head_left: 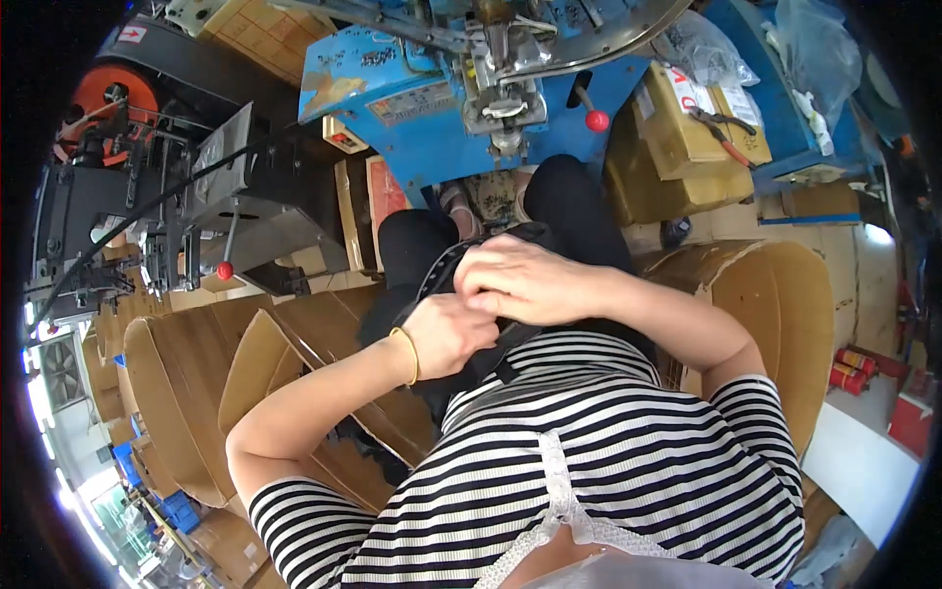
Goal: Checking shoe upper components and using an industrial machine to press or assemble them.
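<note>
Over my lap, both hands meet with the fingers bent inward. My left hand (446,336), a yellow band at its wrist, is closed low on a black strip (438,273) that has small pale dots along it. Just above and to the right, my right hand (525,282) is pinched against the same strip, its thumb and fingertips close to the left hand. The fingers hide the part between them, and any small piece there cannot be made out. Dark material lies beneath the hands, hard to separate from my black trousers (574,211).
Ahead stands a blue machine (412,118) with a metal head (505,108) and red-knobbed lever (597,121). Pliers (724,133) lie on a carton (677,137) at right. Open cardboard boxes (186,393) (770,314) flank me. Dark machinery (118,206) stands left.
</note>
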